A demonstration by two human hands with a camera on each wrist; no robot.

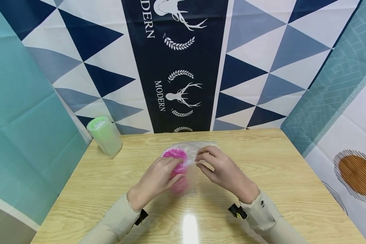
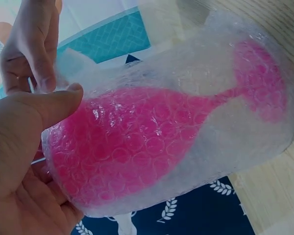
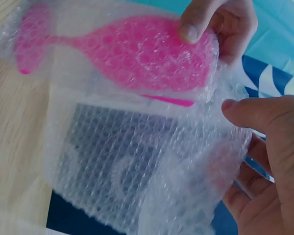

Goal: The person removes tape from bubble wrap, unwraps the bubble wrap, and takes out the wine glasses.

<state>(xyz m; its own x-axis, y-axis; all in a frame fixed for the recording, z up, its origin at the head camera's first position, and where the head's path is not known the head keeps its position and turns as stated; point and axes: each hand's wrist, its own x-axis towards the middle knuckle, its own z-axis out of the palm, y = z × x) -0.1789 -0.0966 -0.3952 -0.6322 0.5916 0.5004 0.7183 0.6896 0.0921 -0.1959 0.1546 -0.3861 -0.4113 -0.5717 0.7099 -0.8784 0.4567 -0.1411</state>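
Observation:
A pink stemmed goblet [image 1: 175,153] lies partly rolled in clear bubble wrap [image 1: 201,146] above the wooden table. My left hand [image 1: 158,175] grips its wide bowl end through the wrap, thumb on top and fingers underneath. In the left wrist view the goblet [image 2: 132,142] shows its stem and round foot pointing away from that hand. My right hand [image 1: 224,169] pinches the loose sheet beside it. The right wrist view shows the thumb over the bubble wrap [image 3: 122,152] and the fingers behind it, with the sheet spread out below the goblet [image 3: 142,51].
At the table's back left corner stands a green-topped cylinder [image 1: 105,135] in bubble wrap. The wooden table [image 1: 247,149] meets a patterned cloth [image 1: 250,78] at the back. Teal cloth [image 1: 33,112] hangs on the left, and more patterned cloth hangs on the right.

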